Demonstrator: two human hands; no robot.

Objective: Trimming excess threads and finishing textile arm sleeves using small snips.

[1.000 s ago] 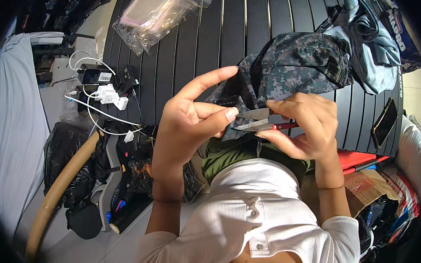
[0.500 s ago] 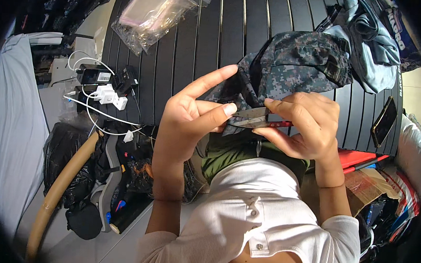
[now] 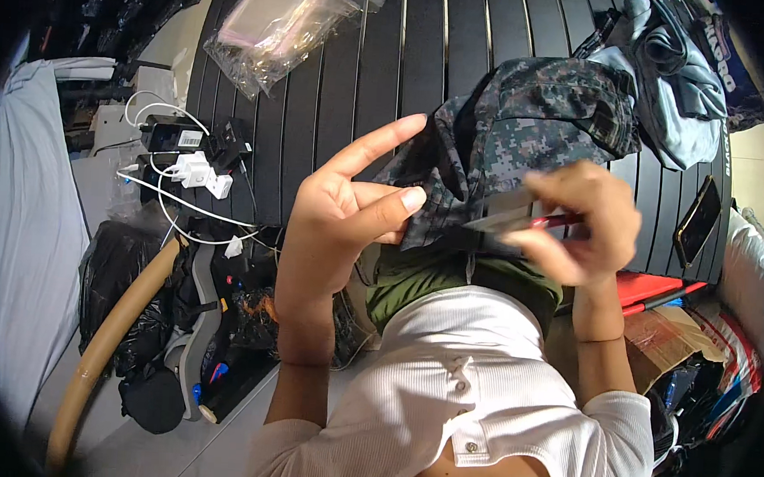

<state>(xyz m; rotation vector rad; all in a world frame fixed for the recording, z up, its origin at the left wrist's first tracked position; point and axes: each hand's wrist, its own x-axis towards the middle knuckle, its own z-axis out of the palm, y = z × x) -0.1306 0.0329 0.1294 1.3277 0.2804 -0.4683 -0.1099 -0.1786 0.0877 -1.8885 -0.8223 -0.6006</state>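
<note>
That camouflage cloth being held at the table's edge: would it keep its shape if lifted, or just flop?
The camouflage cloth probably flops: it lies bunched in soft folds on the slatted table. It seems light, since the left hand holds its edge with just a thumb pinch. It shouldn't roll or slide easily.

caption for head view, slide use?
Left hand pinches camouflage fabric while right hand holds red-handled tool.

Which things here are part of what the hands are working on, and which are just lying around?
In use:
- camouflage cloth, edge pinched by the left hand
- small red-handled tool, blurred, in the right hand

Lying about:
- clear plastic bags on the black slatted table
- phone
- grey-blue clothes
- white chargers and cables
</note>
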